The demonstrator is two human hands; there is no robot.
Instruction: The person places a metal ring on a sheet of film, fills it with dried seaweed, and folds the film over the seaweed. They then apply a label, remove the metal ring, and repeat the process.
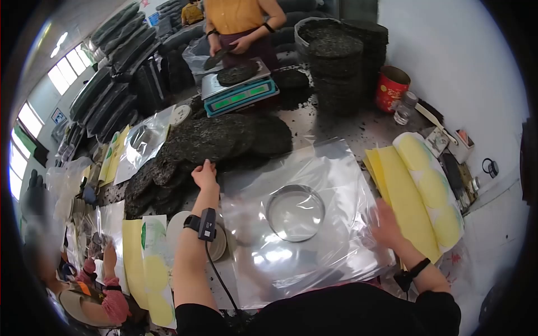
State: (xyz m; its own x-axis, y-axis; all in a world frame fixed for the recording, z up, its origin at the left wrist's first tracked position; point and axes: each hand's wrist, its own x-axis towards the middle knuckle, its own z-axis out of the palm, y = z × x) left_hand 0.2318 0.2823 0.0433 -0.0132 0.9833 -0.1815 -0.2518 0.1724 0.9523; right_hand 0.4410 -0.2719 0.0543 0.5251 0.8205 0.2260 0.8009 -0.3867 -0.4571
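My left hand (205,176) is at the front edge of a pile of dark dried seaweed discs (210,137), its fingers curled against the edge of one disc. My right hand (385,227), blurred, is over the right edge of a stack of clear plastic bags (263,269); its fingers look spread and no object shows in them. A metal ring (295,239) lies at the middle of the bags, its round rim showing through shiny film. Both my wrists wear dark bands, the left one carrying a small black device with a cable.
Across the table, a person (241,25) holds a disc beside a digital scale (240,99) bearing another. Tall disc stacks (335,73), a red tin (391,89) and a glass jar (404,110) stand back right. Yellow printed sheets (406,196) lie right. Another person (95,291) works at left.
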